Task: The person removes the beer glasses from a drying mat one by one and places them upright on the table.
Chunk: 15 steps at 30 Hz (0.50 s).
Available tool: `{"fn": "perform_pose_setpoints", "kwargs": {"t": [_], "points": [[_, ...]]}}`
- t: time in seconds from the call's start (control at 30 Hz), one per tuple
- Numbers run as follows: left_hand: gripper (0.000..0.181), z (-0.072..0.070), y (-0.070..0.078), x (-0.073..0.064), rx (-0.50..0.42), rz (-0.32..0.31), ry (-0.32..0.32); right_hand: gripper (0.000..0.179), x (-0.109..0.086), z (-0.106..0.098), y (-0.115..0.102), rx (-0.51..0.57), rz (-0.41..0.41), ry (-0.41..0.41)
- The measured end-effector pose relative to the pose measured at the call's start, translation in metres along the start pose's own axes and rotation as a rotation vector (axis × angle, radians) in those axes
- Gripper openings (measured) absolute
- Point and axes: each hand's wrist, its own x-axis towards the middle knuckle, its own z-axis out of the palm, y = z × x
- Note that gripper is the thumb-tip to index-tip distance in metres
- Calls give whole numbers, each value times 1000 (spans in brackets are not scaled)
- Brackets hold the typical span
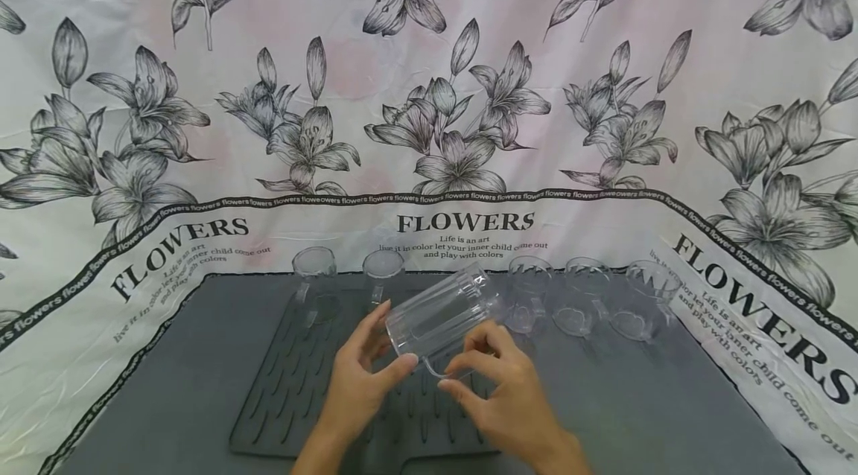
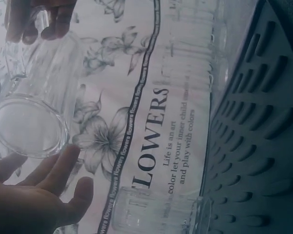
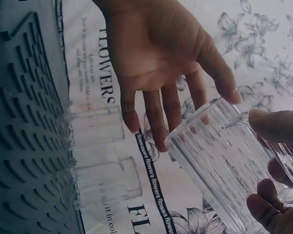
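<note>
While the right hand (image 1: 508, 382) pinches its handle (image 1: 436, 370) (surest hold), one clear mug (image 1: 439, 315), presumably stiff, slippery, breakable, tilts above the ribbed mat (image 1: 288, 393); left hand (image 1: 358, 382) spread, fingers nearly straight, at its base.

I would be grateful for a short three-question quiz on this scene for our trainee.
1. Which hand holds the handle of the tilted clear mug?
2. True or false: the mat is completely smooth.
3. In the head view, how many other mugs stand in the background? A) three B) five C) seven

Key:
1. The right hand.
2. False; the mat is ribbed.
3. B.
</note>
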Motion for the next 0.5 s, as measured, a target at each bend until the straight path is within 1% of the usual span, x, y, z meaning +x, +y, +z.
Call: {"fn": "perform_pose_setpoints", "kwargs": {"t": [0.13, 0.23, 0.3, 0.37, 0.4, 0.43, 0.47, 0.5], "points": [[63, -1, 0, 0, -86, 25, 24, 16, -1, 1, 2, 17, -3, -26], [58, -1, 1, -1, -134, 37, 58, 16, -2, 0, 4, 87, -28, -13], [57, -2, 2, -1, -150, 42, 87, 17, -1, -1, 6, 123, -54, 38], [57, -2, 4, -1, -158, 43, 115, 21, 2, -4, 6, 186, -83, 120], [57, -2, 4, 0, -165, 41, 131, 23, 4, -5, 6, 209, -79, 166], [58, -2, 5, 0, -179, 38, 140, 24, 5, -6, 5, 223, -40, 200], [58, -1, 6, 0, -189, 37, 148, 24, 5, -7, 4, 231, 22, 224], [59, -1, 7, 1, -199, 36, 155, 22, 6, -8, 3, 248, 103, 237]]}}
